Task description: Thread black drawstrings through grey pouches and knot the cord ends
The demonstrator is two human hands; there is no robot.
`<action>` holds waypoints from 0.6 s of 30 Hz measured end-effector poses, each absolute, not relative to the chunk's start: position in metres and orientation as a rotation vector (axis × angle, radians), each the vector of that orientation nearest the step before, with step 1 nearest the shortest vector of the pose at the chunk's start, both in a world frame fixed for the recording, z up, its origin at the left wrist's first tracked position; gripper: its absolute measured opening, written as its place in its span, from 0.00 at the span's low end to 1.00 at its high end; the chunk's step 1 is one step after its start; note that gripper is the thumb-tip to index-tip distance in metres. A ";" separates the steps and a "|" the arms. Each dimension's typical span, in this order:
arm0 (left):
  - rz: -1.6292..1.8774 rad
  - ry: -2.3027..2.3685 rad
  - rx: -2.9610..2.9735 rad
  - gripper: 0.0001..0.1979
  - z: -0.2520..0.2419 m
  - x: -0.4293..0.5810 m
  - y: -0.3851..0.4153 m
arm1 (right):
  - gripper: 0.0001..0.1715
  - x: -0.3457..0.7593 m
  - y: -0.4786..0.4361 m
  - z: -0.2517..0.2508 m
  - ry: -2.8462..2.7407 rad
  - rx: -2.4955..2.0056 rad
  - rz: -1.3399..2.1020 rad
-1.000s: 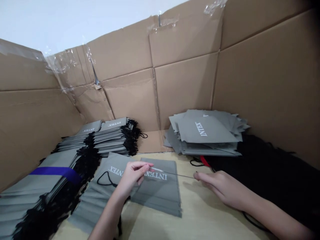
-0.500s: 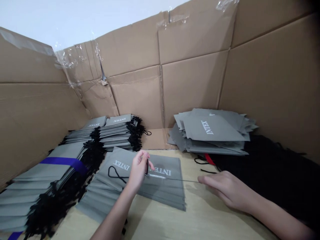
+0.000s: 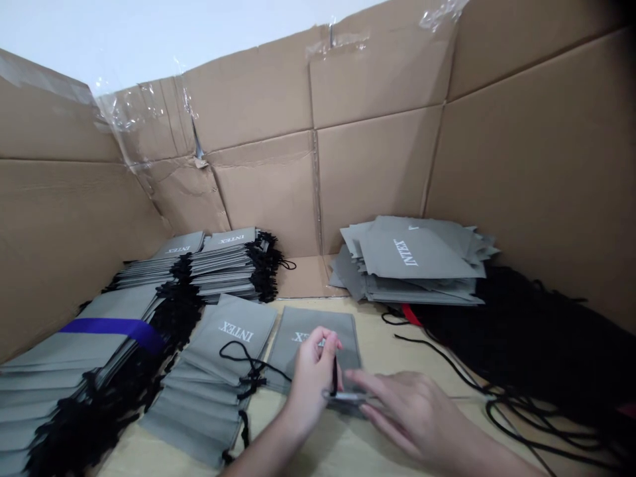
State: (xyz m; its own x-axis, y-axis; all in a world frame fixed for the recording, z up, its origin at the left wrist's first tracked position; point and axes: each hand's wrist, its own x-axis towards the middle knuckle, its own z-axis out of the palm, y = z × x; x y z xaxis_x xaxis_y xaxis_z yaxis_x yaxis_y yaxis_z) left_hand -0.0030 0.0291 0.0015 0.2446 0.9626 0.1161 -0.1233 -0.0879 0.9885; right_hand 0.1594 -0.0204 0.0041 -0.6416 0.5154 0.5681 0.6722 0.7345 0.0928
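My left hand is closed on a black cord, which hangs from its fingertips. The cord's looped end trails left over the grey pouches. My right hand has its thumb and fingers around a thin metal rod, whose shiny end meets the cord beside my left fingers. The rod's thin shaft runs back past the right hand. Beneath both hands lies a stack of flat grey pouches with white INTEX lettering, partly hidden by my left hand.
Fanned pouches with black cords lie at left. Beyond them are a bundle with a blue band and stacked corded pouches. Uncorded pouches are piled at back right, near a heap of black cords. Cardboard walls enclose the table.
Both hands have come closer together; the left moved right and toward me. The right slid along the rod to its shiny end. The cord's loop now trails behind the left hand.
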 end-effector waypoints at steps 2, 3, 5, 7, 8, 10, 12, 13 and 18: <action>1.132 0.896 1.347 0.23 -0.002 0.000 0.027 | 0.18 0.153 -0.023 0.002 -2.426 -0.850 -0.453; 1.131 0.903 1.373 0.23 -0.003 0.000 0.025 | 0.18 0.152 -0.024 0.001 -2.427 -0.838 -0.495; 1.121 0.909 1.426 0.22 -0.003 0.001 0.023 | 0.21 0.151 -0.025 -0.001 -2.417 -0.838 -0.580; 1.110 0.886 1.436 0.22 -0.004 0.002 0.019 | 0.23 0.151 -0.026 -0.002 -2.397 -0.840 -0.623; 1.107 0.866 1.421 0.21 -0.004 0.003 0.018 | 0.24 0.150 -0.027 -0.002 -2.391 -0.836 -0.612; 1.099 0.822 1.387 0.21 -0.006 0.004 0.015 | 0.24 0.147 -0.029 -0.002 -2.390 -0.814 -0.528; 1.071 0.781 1.374 0.21 -0.008 0.006 0.013 | 0.23 0.144 -0.031 -0.001 -2.387 -0.780 -0.437; 1.051 0.761 1.376 0.21 -0.010 0.007 0.013 | 0.22 0.143 -0.032 -0.001 -2.381 -0.770 -0.410; 1.006 0.775 1.358 0.21 -0.011 0.009 0.013 | 0.13 0.146 -0.033 0.004 -2.262 -0.744 -0.425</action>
